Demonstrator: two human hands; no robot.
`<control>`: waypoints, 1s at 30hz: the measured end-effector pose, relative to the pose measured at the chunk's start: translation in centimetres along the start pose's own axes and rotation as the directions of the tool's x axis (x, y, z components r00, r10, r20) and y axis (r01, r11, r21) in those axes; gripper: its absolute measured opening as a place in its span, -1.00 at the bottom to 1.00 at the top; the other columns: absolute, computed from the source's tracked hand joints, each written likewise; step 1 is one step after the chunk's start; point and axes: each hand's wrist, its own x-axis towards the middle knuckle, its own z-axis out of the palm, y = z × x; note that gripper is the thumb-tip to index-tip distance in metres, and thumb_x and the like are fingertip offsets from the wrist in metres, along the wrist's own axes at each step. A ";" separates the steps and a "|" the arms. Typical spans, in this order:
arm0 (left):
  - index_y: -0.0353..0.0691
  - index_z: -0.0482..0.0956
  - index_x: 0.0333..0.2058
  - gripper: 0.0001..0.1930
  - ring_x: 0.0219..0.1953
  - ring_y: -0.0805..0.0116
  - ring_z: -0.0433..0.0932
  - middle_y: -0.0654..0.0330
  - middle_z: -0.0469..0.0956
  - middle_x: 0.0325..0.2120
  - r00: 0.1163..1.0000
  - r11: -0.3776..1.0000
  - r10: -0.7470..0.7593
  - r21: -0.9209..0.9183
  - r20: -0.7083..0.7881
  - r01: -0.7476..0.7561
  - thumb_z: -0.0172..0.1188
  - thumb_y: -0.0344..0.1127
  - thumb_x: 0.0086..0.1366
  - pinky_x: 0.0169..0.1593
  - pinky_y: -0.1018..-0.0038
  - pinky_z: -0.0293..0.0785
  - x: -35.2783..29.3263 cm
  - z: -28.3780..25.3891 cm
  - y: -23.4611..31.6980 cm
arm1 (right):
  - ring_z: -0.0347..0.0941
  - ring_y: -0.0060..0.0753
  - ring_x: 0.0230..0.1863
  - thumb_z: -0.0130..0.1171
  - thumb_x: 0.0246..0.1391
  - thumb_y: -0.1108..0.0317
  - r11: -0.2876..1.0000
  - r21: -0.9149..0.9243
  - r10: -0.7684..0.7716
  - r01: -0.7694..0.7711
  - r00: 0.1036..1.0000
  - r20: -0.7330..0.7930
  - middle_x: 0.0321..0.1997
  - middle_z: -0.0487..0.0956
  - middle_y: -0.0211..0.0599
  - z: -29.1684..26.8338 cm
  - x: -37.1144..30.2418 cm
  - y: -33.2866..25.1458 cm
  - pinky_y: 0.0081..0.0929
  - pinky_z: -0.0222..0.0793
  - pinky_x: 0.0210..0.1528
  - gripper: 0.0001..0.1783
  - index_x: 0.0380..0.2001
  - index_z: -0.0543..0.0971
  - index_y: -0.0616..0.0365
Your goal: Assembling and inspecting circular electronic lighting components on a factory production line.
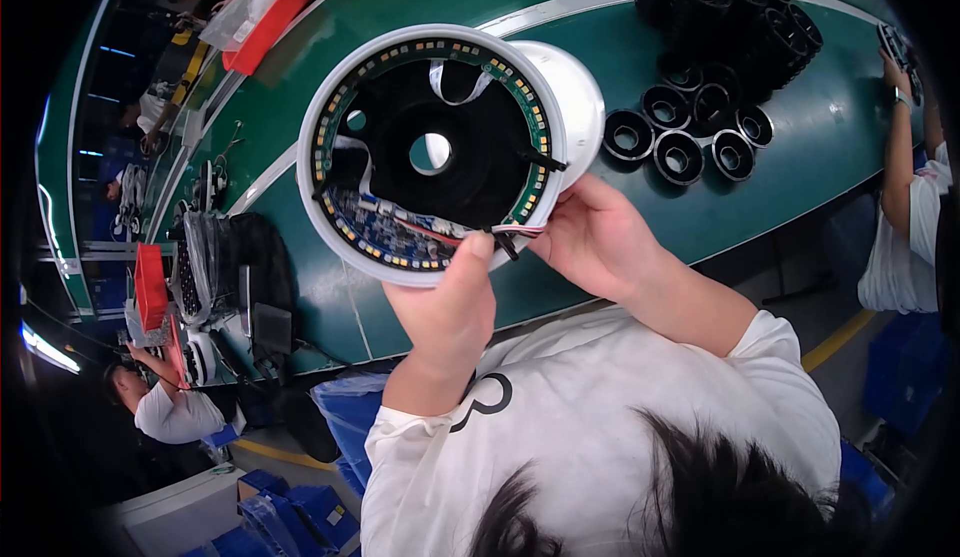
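Above the green table I hold a round white housing with its inner side facing me. Around its inside runs a ring of small LEDs, with a black bowl-shaped centre and a round hole in it. A blue circuit board shows at the lower left inside, and white ribbon cables loop above it. My left hand grips the lower rim, thumb pressed by thin red, white and black wires. My right hand holds the lower right rim; its fingertips are partly hidden. A white disc-shaped part shows behind the housing.
Black ring-shaped parts stand on the table to the right, with tall stacks of similar ones behind. Dark bags sit at the left edge. Red bins are farther off. Co-workers are at the left and the right.
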 end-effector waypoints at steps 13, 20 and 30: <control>-0.40 0.20 -0.02 -0.57 -0.19 0.21 0.50 0.02 0.41 -0.19 0.982 0.978 -0.190 -0.087 -0.006 0.188 -0.03 -0.58 0.08 -0.07 0.23 0.48 1.4 0.3 -2.7 | 0.27 -0.34 0.06 -0.13 0.14 0.24 0.524 -0.464 -0.791 0.714 0.610 0.046 0.09 0.29 -0.37 -0.4 0.4 0.6 -0.35 0.19 0.11 -0.57 0.07 0.22 0.07; -0.24 0.21 -0.01 -0.48 -0.12 0.40 0.45 0.19 0.39 -0.14 0.939 0.937 -0.343 -0.062 0.022 0.344 0.14 -0.53 0.01 -0.11 0.51 0.45 0.0 0.3 -3.9 | 0.13 -0.70 -0.46 -0.08 0.04 0.50 0.374 -0.593 -0.685 0.713 0.643 0.341 -0.45 0.26 -0.46 -0.1 0.1 -2.3 -0.75 0.09 -0.39 -0.78 -0.65 0.23 0.12; -0.19 0.30 -0.04 -0.60 -0.08 0.46 0.41 0.27 0.41 -0.13 0.975 0.975 -0.214 -0.055 0.055 0.217 0.14 -0.47 0.11 -0.02 0.53 0.35 -0.9 -0.4 -4.4 | 0.13 -0.17 0.11 0.26 -0.34 0.38 -0.158 -0.809 -0.590 0.566 0.603 0.537 0.06 0.23 -0.11 -0.7 0.7 -3.0 -0.33 0.05 0.13 -0.40 -0.12 0.33 0.20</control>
